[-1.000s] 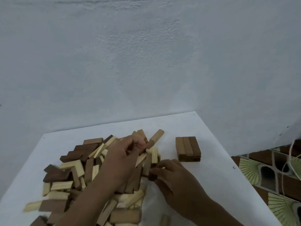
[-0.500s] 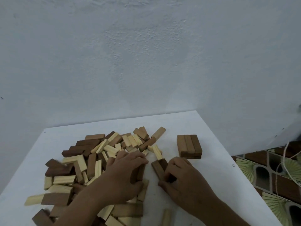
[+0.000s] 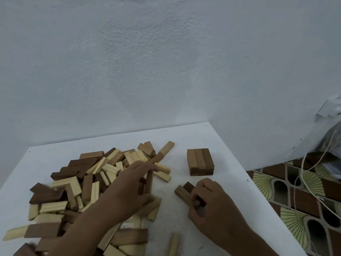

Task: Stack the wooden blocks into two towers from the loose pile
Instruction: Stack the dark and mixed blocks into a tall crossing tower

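The low stack of dark brown wooden blocks [image 3: 200, 162], three side by side on top and seemingly two layers deep, stands alone on the right part of the flat white tabletop [image 3: 184, 133], well apart from everything but the hands; I judge it the foot of the first tower and barely begun; no second tower shows, so nearly all the work is left. The loose pile of pale and dark wooden blocks [image 3: 88, 183] sprawls over the left and middle of the tabletop, with a single pale wooden block [image 3: 173, 243] lying apart near the front edge. The right hand [image 3: 212, 206] lies just in front of the stack, its fingers curled round a pair of dark brown blocks [image 3: 185, 192] lying side by side, their far ends poking out past the knuckles. The left hand [image 3: 129, 189] reaches over the pile's right edge, fingers and thumb closed on a slim reddish-brown block [image 3: 149, 182]. Beyond the table's right edge lie a patterned tile floor [image 3: 302, 206] and a white cord [image 3: 302, 174].
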The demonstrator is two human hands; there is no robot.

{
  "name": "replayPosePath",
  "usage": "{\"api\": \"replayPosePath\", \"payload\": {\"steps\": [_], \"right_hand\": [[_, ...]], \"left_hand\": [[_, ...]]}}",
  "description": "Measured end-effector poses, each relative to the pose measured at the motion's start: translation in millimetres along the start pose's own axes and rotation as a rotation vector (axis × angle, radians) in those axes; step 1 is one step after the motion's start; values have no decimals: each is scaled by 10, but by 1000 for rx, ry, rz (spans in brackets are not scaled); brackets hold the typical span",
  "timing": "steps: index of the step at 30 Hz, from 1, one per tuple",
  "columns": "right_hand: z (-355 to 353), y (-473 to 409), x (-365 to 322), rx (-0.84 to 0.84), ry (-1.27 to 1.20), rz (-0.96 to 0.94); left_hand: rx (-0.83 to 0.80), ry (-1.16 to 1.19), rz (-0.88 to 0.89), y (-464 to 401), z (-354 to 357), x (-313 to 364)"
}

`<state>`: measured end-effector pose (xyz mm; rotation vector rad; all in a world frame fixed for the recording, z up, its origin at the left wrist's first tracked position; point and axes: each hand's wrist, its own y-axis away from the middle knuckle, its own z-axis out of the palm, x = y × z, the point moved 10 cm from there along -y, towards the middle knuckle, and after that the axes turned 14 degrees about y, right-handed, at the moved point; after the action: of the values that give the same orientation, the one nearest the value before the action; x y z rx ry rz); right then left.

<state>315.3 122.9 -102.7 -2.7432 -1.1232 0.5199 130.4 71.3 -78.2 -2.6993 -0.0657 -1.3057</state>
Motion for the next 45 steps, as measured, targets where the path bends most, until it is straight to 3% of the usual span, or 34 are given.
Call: {"api": "replayPosePath", "payload": {"steps": [4, 7, 10, 21, 30, 38, 45], "right_hand": [[-9, 29, 124, 6, -10, 31], [-30, 46, 168, 15, -3, 36], [-44, 63, 195, 25, -15, 50], [-32, 122, 254, -48, -91, -26], [2, 28, 281, -147, -92, -89], [-64, -9, 247, -15, -87, -173], [-54, 24, 236, -188, -70, -83]], "left_hand": [[157, 36, 103, -56, -63, 208], [275, 172, 85, -61, -77, 335], [177, 226, 22, -106, 231, 390], [1, -105, 79, -172, 682, 398], [-34, -46, -14, -162, 742, 277], [-31, 1, -46, -175, 727, 295], [-12, 34, -9, -191, 714, 286]]}}
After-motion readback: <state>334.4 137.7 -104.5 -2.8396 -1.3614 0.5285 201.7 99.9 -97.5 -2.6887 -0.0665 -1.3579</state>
